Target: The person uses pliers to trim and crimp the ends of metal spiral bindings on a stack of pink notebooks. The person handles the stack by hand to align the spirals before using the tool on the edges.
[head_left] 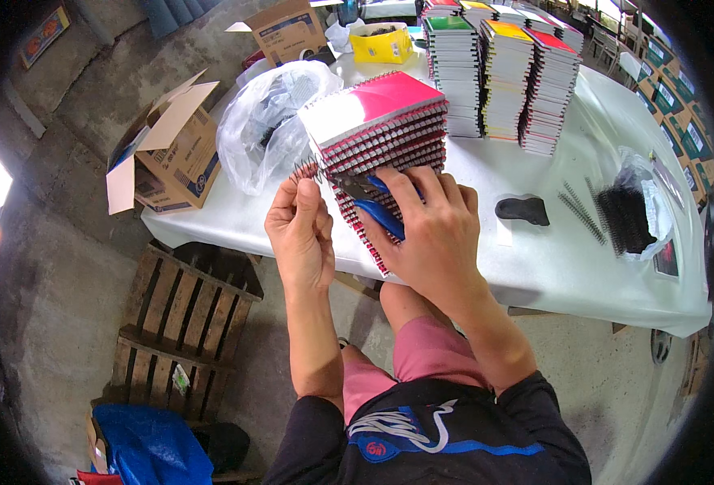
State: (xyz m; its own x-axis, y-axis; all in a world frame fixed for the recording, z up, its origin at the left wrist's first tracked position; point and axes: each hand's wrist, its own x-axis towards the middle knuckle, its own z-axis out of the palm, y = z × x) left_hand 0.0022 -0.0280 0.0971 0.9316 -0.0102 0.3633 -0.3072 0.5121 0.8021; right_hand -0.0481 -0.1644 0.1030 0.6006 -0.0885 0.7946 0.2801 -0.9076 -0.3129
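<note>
A tall stack of spiral notebooks with pink-red covers (389,101) stands at the near edge of the table, its bound edges facing me. In my right hand (436,218) is a pair of blue-handled cutting pliers (383,218), its jaws close to the bindings on the stack's left side. My left hand (302,234) is closed in a pinch at the stack's left corner, thumb against fingers, on the end of a dark spiral coil (304,170). Whether that coil runs through the top notebook or a lower one, I cannot tell.
Stacks of green, yellow and red notebooks (504,77) stand behind on the white-covered table (454,250). A clear plastic bag (272,109), open cardboard box (171,158) and yellow box (383,44) lie left and back. Black coils (622,218) and a black pouch (523,211) lie right.
</note>
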